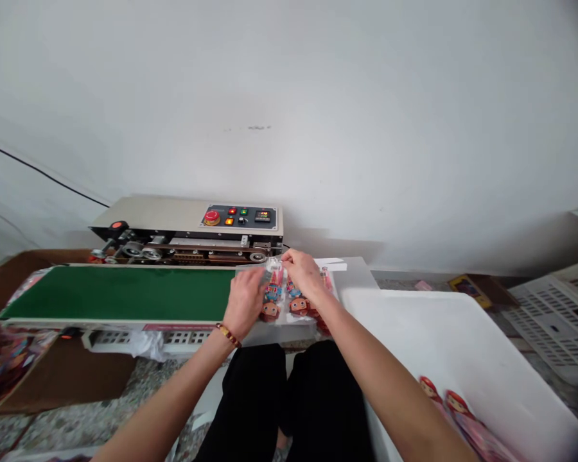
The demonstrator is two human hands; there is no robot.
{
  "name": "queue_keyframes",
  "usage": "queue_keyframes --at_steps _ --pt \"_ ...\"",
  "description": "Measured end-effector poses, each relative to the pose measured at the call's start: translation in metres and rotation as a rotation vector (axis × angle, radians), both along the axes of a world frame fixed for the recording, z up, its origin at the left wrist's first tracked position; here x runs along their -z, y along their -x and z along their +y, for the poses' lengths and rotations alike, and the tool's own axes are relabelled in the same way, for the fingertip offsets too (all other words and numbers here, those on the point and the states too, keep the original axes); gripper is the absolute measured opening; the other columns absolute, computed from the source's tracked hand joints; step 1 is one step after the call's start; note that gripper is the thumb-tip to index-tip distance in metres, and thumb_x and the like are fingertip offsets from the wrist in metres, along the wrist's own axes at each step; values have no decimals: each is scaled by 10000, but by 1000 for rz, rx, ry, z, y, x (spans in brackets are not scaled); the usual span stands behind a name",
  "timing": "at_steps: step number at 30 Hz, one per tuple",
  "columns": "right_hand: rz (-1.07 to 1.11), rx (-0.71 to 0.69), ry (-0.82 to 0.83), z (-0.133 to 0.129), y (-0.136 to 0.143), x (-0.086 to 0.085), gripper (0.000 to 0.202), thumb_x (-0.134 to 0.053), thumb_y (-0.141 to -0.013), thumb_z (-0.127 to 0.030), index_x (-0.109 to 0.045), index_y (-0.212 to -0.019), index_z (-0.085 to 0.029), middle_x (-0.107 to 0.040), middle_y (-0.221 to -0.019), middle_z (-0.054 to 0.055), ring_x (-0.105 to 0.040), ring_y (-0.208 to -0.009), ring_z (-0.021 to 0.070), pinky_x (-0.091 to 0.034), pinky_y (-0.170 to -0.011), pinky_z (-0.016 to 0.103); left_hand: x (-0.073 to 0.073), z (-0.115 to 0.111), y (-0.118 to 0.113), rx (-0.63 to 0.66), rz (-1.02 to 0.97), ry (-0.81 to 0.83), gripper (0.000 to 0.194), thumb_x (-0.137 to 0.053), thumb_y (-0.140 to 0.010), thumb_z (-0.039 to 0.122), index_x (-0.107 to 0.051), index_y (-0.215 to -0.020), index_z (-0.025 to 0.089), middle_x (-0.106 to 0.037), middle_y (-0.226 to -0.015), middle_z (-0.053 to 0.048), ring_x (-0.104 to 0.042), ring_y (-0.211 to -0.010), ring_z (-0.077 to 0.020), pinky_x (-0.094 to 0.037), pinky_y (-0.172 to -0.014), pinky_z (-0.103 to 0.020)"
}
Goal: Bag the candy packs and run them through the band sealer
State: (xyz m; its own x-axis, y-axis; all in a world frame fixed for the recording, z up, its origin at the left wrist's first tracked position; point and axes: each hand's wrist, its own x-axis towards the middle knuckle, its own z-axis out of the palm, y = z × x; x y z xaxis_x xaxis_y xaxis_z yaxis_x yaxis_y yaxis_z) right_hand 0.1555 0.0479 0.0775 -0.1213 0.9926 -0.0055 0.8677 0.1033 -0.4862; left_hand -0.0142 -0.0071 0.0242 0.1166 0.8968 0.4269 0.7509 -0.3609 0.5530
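My right hand (302, 273) pinches the top edge of a clear plastic bag (271, 309), close to the right end of the sealing machine (192, 221). Cartoon-faced printed items in red and blue show through the bag. My left hand (245, 300), slightly blurred, has its fingers curled together at the bag's left side; its fingertips are partly hidden. Beside this bag, under my right wrist, lies another clear bag (298, 307) with a similar cartoon face. The machine's panel lights and display are lit.
A green conveyor belt (135, 294) runs left along the machine. Below its left end stands a cardboard box (62, 375) with bagged items. At right, a white table (414, 333) bears red-haired figure packs (476, 423). White plastic crates (553, 314) stand beyond, near the wall.
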Motion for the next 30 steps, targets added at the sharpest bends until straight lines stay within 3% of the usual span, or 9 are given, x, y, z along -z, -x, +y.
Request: queue_keyframes --at_steps 4,11,16,20,22,24,27,30 --pt "-155 -21 -19 13 4 7 263 -448 -967 -146 -688 -1063 -197 -750 -1010 97 -670 -939 234 -381 -903 365 19 1 -16 168 310 40 430 -489 -947 180 -575 -1368 158 -573 -1456 -155 -495 -1380 -313 -382 -1174 -525" --pt "-291 -102 -241 -24 -35 15 278 -437 -1019 -181 -689 -1133 -207 -697 -1236 118 -603 -1136 263 -295 -1060 473 21 5 -14 73 396 112 452 -494 -966 213 -533 -1409 134 -529 -1500 -176 -488 -1394 -321 -306 -1219 -576" --pt "-368 -320 -293 -49 -60 30 286 -493 -1031 -222 -641 -1276 -221 -590 -1440 92 -402 -1393 328 -124 -1164 653 24 7 19 50 346 109 403 -496 -974 245 -568 -1359 149 -568 -1456 -179 -515 -1369 -334 -273 -1222 -610" --pt "-388 -379 -265 -47 -47 34 315 -519 -1038 -266 -603 -1341 -245 -635 -1373 87 -418 -1369 320 -68 -1179 698 26 6 60 -33 316 100 376 -509 -951 235 -611 -1298 136 -595 -1408 -210 -546 -1317 -415 -219 -1199 -699" --pt "-392 -369 -266 -44 -34 34 314 -527 -1035 -272 -609 -1336 -234 -660 -1317 99 -436 -1352 312 -62 -1193 684 23 5 67 -77 304 73 383 -493 -947 220 -612 -1298 127 -587 -1410 -226 -528 -1328 -446 -173 -1192 -738" --pt "-376 -367 -290 -42 -22 35 318 -519 -1037 -269 -613 -1335 -211 -660 -1303 116 -440 -1351 307 -54 -1204 672 20 3 57 -49 285 43 377 -443 -968 211 -616 -1292 132 -604 -1398 -204 -531 -1344 -397 -197 -1224 -681" --pt "-337 -368 -291 -42 -14 35 326 -485 -1042 -237 -611 -1339 -196 -635 -1353 128 -433 -1370 305 -59 -1207 672 20 3 18 139 277 35 412 -385 -992 197 -581 -1352 149 -602 -1430 -146 -521 -1378 -267 -313 -1242 -505" --pt "-330 -307 -237 -45 -24 30 333 -453 -1034 -186 -626 -1318 -193 -638 -1363 132 -470 -1348 312 -100 -1193 693 23 6 -18 248 312 65 488 -417 -973 181 -497 -1453 145 -516 -1520 -155 -442 -1446 -272 -314 -1236 -528"
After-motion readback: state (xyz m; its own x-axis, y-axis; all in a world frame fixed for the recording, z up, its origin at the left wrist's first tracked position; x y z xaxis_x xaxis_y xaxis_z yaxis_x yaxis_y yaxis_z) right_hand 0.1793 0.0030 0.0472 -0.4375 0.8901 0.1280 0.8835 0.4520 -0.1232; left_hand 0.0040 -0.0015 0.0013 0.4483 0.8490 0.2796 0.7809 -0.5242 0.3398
